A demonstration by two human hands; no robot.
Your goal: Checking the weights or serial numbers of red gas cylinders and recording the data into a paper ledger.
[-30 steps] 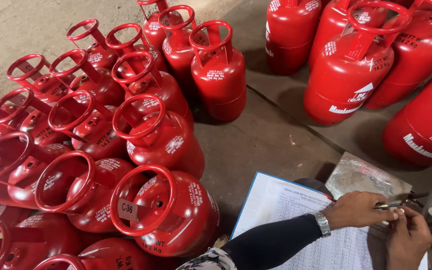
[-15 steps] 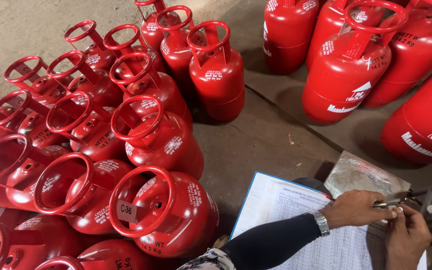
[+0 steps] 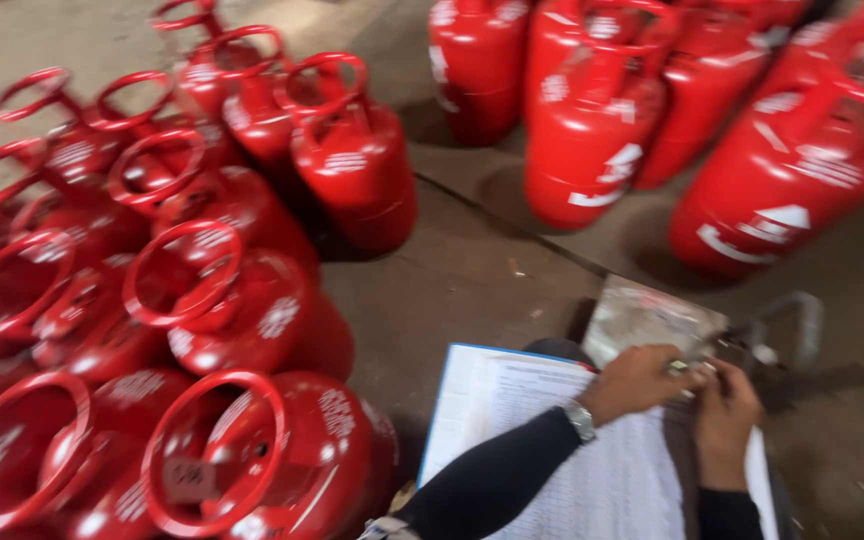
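While both hands (image 3: pixel 642 380) (image 3: pixel 724 415) pinch small blurred item (image 3: pixel 694 367), clipboard (image 3: pixel 542 440) long axis runs away.

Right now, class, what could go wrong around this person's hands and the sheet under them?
1. Both the left hand and right hand pinch a small object over the printed sheet; it might slip and fall.
2. The red cylinders crowd the sheet's edge, so a bump could knock it.
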